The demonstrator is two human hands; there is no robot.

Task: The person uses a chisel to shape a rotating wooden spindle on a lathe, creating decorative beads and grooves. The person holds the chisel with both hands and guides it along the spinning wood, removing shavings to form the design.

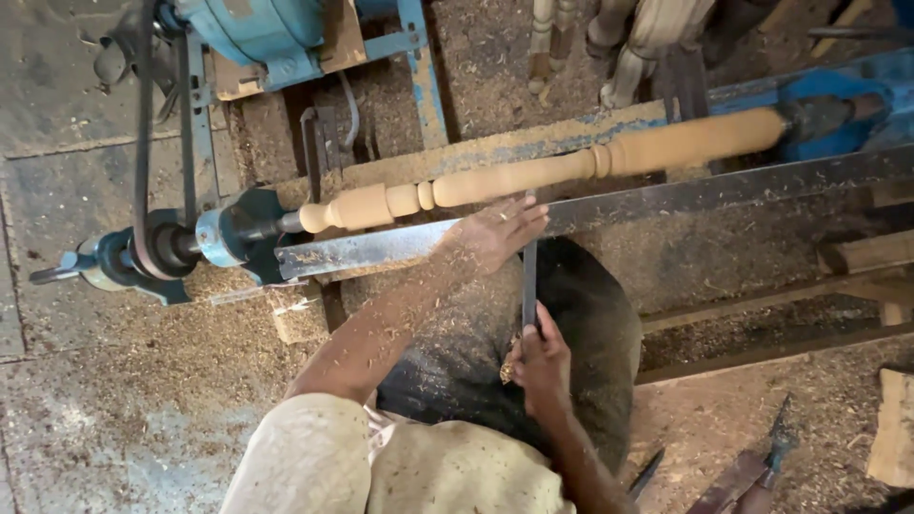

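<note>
A pale turned wooden spindle (533,176) is mounted across a blue lathe, between the headstock (238,238) and the tailstock (819,119). My left hand (495,233) rests on the long metal tool rest (685,195) and presses down on the blade of a dark chisel (529,281). The blade tip meets the spindle near its middle. My right hand (543,357) grips the chisel's handle end, closer to my body. Sawdust covers my left forearm.
A drive belt (143,143) runs from the headstock pulley up to a blue motor (257,33). Finished turned legs (647,38) lean at the top. Spare chisels (762,462) lie at the bottom right on the sawdust-covered floor. A wood block (895,428) sits at the right edge.
</note>
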